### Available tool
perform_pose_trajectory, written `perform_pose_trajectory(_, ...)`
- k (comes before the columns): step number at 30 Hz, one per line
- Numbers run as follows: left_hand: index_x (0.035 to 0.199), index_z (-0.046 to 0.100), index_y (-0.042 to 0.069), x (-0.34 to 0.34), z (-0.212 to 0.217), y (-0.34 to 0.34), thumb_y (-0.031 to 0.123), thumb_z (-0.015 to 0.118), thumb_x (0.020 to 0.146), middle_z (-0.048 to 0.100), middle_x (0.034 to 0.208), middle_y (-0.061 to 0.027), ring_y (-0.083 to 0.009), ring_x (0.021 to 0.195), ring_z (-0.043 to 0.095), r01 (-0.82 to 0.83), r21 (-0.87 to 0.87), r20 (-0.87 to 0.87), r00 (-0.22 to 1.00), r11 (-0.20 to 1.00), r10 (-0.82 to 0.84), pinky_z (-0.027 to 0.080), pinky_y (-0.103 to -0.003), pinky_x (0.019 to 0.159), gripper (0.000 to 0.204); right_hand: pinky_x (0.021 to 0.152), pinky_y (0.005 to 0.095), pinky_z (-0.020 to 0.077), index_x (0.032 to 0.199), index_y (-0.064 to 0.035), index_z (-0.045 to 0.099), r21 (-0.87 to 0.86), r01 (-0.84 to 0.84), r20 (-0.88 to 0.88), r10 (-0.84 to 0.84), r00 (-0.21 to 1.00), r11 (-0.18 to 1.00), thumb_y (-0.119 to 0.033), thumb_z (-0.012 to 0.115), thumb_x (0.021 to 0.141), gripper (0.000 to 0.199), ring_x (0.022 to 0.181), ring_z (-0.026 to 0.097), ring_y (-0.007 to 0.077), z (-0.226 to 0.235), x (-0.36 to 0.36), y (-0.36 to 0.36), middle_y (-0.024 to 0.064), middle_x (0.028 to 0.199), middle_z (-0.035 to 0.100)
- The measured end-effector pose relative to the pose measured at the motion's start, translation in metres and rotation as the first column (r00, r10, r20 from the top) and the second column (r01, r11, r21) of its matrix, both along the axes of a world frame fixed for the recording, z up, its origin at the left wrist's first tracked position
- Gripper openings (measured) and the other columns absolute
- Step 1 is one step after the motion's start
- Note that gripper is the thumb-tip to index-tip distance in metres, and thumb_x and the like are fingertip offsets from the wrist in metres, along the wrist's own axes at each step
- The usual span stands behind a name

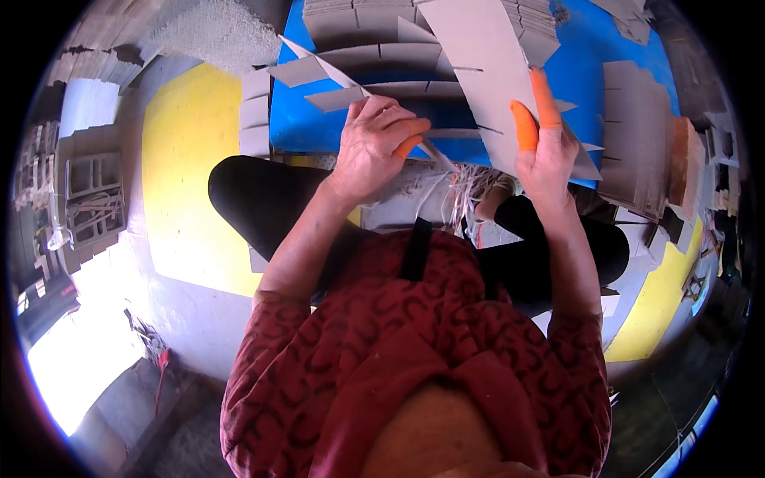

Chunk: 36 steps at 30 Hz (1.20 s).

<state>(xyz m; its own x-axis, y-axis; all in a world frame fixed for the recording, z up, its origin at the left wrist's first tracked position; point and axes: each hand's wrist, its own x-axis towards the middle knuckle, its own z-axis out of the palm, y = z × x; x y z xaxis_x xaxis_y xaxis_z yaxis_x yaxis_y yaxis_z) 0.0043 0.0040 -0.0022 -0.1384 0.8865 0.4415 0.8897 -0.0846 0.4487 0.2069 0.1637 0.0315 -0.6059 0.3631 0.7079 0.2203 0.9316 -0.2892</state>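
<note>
A broad, slotted grey cardboard strip (478,72) is slanting over the blue bench (299,127), the forward-reaching right hand (547,155) holding its edge; the left hand (370,147), curling, is pinching a narrower strip (341,77).

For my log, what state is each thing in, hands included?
Left hand: curled on a narrow cardboard strip
Right hand: closed on a wide cardboard sheet
Wide cardboard sheet: slotted, slanting
Orange finger covers: worn, both hands
Blue surface: partly covered with cardboard
Cardboard at right: stacked
Pale strands: loosely tangled
</note>
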Motion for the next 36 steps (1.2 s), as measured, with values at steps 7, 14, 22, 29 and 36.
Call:
perform_pose_trajectory(7, 0.100, 0.075, 0.015, -0.002, 0.000, -0.003, 0.012, 0.078, 0.073, 0.069, 0.099, 0.0008, -0.0212, 0.103, 0.059, 0.009, -0.007, -0.010, 1.000, 1.000, -0.009, 0.044, -0.038, 0.091, 0.027, 0.062, 0.0360, 0.0568, 0.134, -0.0004, 0.049, 0.006, -0.105, 0.099, 0.104, 0.990, 0.994, 0.013, 0.066, 0.065, 0.072, 0.070, 0.070, 0.0296, -0.011, -0.018, 0.005, 0.0196, 0.103, 0.068)
perform_pose_trajectory(14, 0.101, 0.075, 0.016, -0.004, -0.004, -0.005, 0.013, 0.078, 0.072, 0.068, 0.099, 0.0018, -0.0207, 0.103, 0.059, 0.012, 0.021, -0.021, 1.000, 1.000, -0.012, 0.044, -0.038, 0.088, 0.030, 0.059, 0.0382, 0.0558, 0.141, -0.0108, 0.048, -0.084, -0.015, 0.386, 0.046, 0.921, 0.996, 0.005, 0.064, 0.074, 0.071, 0.068, 0.069, 0.0288, -0.001, -0.043, -0.004, 0.0114, 0.098, 0.069)
perform_pose_trajectory(22, 0.100, 0.075, 0.017, -0.005, -0.007, -0.003, 0.015, 0.079, 0.070, 0.068, 0.098, 0.0029, -0.0207, 0.103, 0.059, 0.006, 0.032, -0.021, 1.000, 0.999, -0.006, 0.044, -0.038, 0.087, 0.030, 0.067, 0.0357, 0.0565, 0.141, -0.0045, 0.047, 0.084, -0.043, 0.595, -0.015, 0.804, 0.996, -0.004, 0.059, 0.079, 0.063, 0.087, 0.065, 0.0243, -0.032, -0.062, -0.018, 0.0089, 0.091, 0.061)
perform_pose_trajectory(29, 0.100, 0.074, 0.014, -0.006, 0.007, -0.006, 0.018, 0.084, 0.064, 0.060, 0.126, -0.0025, -0.0242, 0.117, 0.054, 0.053, -0.026, -0.049, 0.997, 0.998, -0.055, 0.042, -0.045, 0.099, 0.037, 0.077, 0.0413, 0.0537, 0.123, -0.0057, 0.062, 0.105, 0.312, 0.478, -0.323, 0.817, 0.944, -0.003, 0.064, 0.079, 0.044, 0.096, 0.062, 0.0269, -0.015, -0.033, 0.039, 0.0044, 0.102, 0.063)
perform_pose_trajectory(36, 0.120, 0.068, 0.019, -0.013, -0.002, 0.042, 0.014, 0.076, 0.077, 0.061, 0.127, -0.0042, -0.0235, 0.116, 0.058, -0.046, 0.024, -0.159, 0.986, 0.999, 0.050, 0.041, -0.047, 0.103, 0.045, 0.081, 0.0394, 0.0496, 0.104, -0.0002, 0.068, -0.059, 0.065, 0.586, -0.018, 0.810, 0.996, -0.002, 0.063, 0.079, 0.025, 0.095, 0.062, 0.0273, -0.020, -0.006, 0.023, 0.0093, 0.099, 0.064)
